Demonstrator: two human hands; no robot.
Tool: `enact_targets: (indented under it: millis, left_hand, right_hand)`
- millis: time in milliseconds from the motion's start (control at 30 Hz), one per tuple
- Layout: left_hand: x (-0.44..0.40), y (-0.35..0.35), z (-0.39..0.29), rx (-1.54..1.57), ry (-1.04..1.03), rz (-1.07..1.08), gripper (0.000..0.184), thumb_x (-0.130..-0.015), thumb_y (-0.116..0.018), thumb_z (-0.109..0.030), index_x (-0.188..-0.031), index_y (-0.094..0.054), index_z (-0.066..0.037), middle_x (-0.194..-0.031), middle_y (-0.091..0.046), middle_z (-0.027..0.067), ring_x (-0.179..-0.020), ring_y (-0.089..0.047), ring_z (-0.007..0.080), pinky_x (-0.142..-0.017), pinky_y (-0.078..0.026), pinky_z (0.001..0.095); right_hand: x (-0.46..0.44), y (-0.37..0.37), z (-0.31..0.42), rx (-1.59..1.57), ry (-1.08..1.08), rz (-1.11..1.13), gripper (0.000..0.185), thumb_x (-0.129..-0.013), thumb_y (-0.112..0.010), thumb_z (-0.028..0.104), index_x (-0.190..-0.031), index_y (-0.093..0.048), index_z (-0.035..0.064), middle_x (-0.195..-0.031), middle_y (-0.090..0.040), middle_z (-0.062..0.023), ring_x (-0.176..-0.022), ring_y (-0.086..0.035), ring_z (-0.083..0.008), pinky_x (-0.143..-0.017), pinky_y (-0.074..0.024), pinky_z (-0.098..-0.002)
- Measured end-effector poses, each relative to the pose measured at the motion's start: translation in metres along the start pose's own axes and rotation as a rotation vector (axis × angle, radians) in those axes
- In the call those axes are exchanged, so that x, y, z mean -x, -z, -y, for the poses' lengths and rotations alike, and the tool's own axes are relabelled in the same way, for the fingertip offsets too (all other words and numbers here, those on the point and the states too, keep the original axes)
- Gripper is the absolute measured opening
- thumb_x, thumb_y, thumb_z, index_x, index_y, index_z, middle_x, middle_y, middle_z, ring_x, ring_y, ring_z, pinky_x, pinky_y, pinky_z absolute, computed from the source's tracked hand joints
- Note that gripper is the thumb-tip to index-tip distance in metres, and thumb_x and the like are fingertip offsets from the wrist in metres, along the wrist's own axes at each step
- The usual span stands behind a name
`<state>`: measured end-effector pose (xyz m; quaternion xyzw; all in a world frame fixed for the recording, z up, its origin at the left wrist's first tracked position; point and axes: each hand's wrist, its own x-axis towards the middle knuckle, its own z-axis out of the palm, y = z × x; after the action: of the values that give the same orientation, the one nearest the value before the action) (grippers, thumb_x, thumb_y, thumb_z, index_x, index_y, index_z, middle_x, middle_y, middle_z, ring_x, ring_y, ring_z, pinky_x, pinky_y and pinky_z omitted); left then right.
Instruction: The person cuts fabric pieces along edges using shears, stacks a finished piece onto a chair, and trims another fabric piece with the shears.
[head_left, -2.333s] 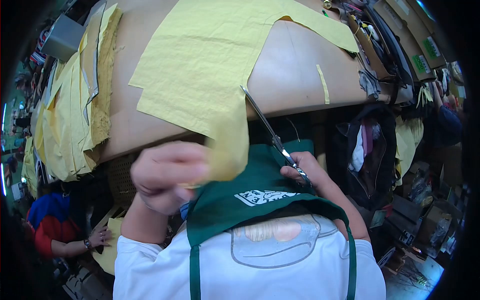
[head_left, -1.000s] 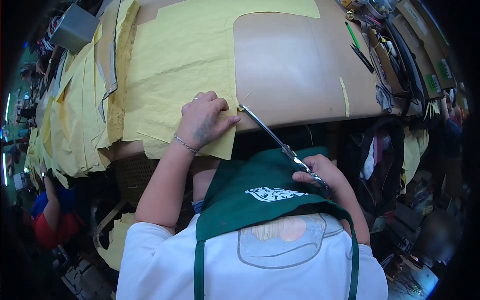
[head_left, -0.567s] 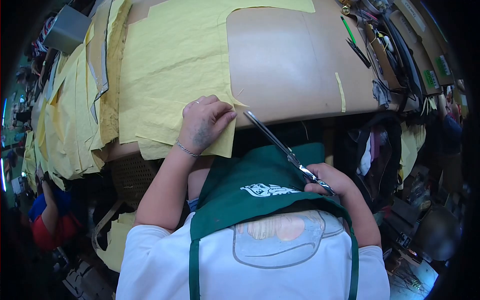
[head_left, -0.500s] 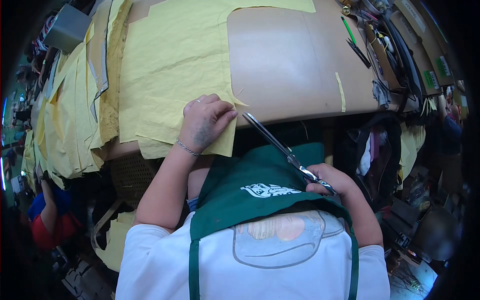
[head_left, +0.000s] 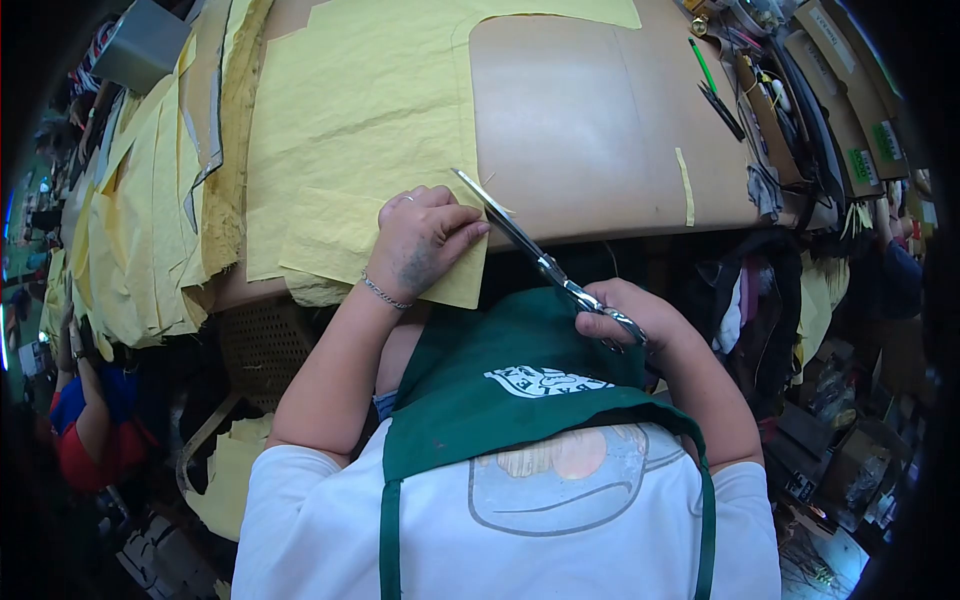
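Observation:
A large sheet of yellow fabric (head_left: 360,110) lies on the table, its near corner hanging over the front edge. My left hand (head_left: 425,240) pinches that fabric close to its right edge, thumb against the fingers. In my right hand (head_left: 630,315) is a pair of metal scissors (head_left: 545,262), gripped by the handles. Their blades point up and left, and the tips lie over the fabric edge just beyond my left fingertips. Whether the blades are parted is hard to make out.
The brown table top (head_left: 560,120) carries a narrow yellow strip (head_left: 685,187), a green pencil (head_left: 702,65) and a dark pair of snips (head_left: 722,110). Boxes (head_left: 835,95) stand at the right. Yellow fabric layers (head_left: 150,210) drape on the left. Another person (head_left: 95,420) is at far left.
The scissors in my right hand have moved up and left, from right of the fabric to its edge. My left hand keeps its pinch and appears slightly further right.

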<state>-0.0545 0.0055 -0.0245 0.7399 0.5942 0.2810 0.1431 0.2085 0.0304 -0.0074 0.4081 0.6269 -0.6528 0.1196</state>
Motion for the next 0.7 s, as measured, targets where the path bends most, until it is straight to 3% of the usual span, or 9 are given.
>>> enact_targets:
  millis: [67, 567, 700]
  left_hand:
    - [-0.001, 0.000, -0.002, 0.005, -0.077, -0.044, 0.012, -0.067, -0.067, -0.019, -0.069, -0.063, -0.008, -0.059, -0.050, 0.0048, -0.058, -0.050, 0.0200, -0.053, -0.040, 0.0320]
    - [0.001, -0.003, -0.004, -0.008, -0.082, -0.062, 0.012, -0.068, -0.066, -0.020, -0.069, -0.063, -0.008, -0.060, -0.050, 0.0036, -0.059, -0.050, 0.0199, -0.056, -0.040, 0.0325]
    - [0.001, -0.004, -0.003, -0.016, -0.083, -0.055, 0.012, -0.068, -0.066, -0.020, -0.069, -0.063, -0.008, -0.060, -0.049, 0.0034, -0.060, -0.050, 0.0200, -0.056, -0.040, 0.0328]
  right_hand:
    - [-0.004, 0.001, 0.002, 0.015, 0.009, -0.015, 0.069, -0.060, -0.053, 0.073, -0.067, -0.051, 0.0039, -0.052, -0.047, -0.0038, -0.051, -0.050, -0.0137, -0.047, -0.0395, -0.0266]
    - [-0.004, 0.009, 0.014, 0.137, -0.073, 0.004, 0.069, -0.060, -0.056, 0.070, -0.069, -0.054, 0.0009, -0.059, -0.052, -0.0083, -0.059, -0.053, -0.0177, -0.053, -0.0418, -0.0303]
    - [-0.001, 0.010, 0.009, 0.121, -0.003, -0.006, 0.071, -0.059, -0.056, 0.071, -0.069, -0.054, 0.0005, -0.059, -0.052, -0.0083, -0.059, -0.053, -0.0179, -0.053, -0.0418, -0.0303]
